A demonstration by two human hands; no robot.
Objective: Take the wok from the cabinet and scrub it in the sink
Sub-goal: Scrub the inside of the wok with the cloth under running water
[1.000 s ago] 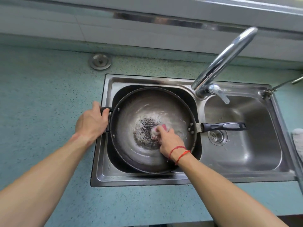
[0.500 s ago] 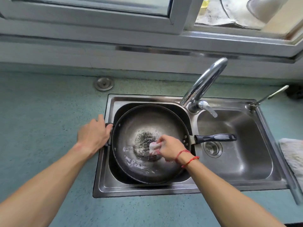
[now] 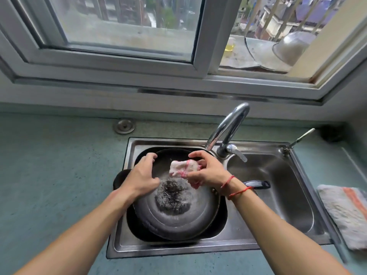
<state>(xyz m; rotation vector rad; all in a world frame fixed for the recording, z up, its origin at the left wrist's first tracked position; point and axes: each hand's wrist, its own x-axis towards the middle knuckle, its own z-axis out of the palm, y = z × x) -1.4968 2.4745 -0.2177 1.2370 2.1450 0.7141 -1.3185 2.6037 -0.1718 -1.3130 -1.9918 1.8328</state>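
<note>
wok (image 3: 174,217) sits in left basin of double sink (image 3: 218,249), black handle (image 3: 257,184) pointing over right basin. dark residue patch at wok centre. right hand (image 3: 206,172) above the wok, fingers pinching a crumpled white-and-pink cloth (image 3: 183,168). left hand (image 3: 142,175) over wok's left rim, fingers curled and apart, gripping nothing visible. faucet (image 3: 228,128) behind; folded towel (image 3: 347,213) on counter at right.
</note>
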